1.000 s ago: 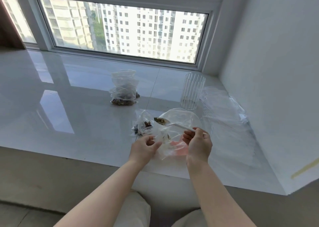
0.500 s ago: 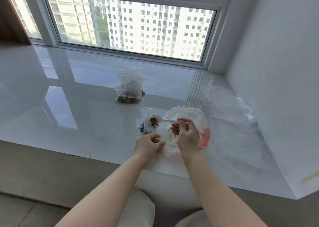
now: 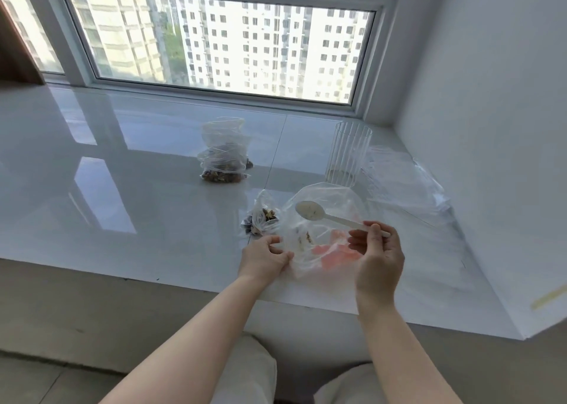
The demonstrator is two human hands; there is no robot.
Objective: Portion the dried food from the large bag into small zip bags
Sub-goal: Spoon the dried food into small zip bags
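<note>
On sill (image 3: 122, 189), two hands, one spoon (image 3: 331, 216)

We see a glossy, mirror-smooth white table (image 3: 129, 189). Large bag (image 3: 325, 219) is clear thin crinkled plastic film; small zip bags (image 3: 224, 155) at 11 o'clock are the same. Spoon (image 3: 310, 211) is matt white plastic. Ribbed clear cup (image 3: 348, 155) at 1 o'clock.

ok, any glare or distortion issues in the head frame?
Head view: bright window backlights the scene, its glare mirrored on the glossy sill; wide-angle bend curves the frame edges; clear large bag is low-contrast; spoon and hands stay sharp.
</note>
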